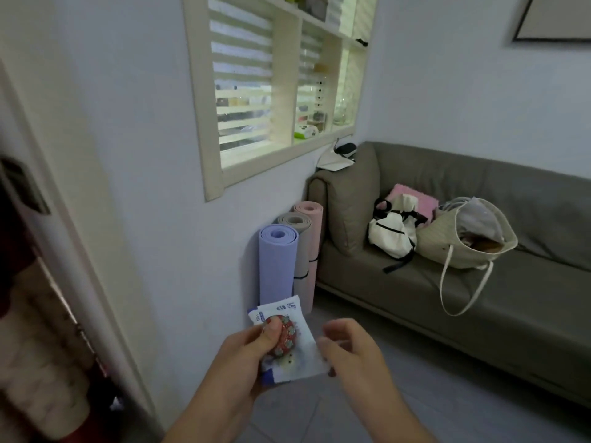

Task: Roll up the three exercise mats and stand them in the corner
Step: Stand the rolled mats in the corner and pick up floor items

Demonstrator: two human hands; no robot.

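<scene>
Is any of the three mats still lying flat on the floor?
No: the purple mat, the grey mat and the pink mat all stand rolled and upright against the wall beside the sofa.

The grey tiled floor carries three rolled mats standing upright in a row against the wall, beside the sofa's arm: a lilac mat nearest, a grey mat behind it, a pink mat farthest. The grey-brown sofa stands on the same floor; a white backpack and a cream tote bag rest on its seat.
</scene>
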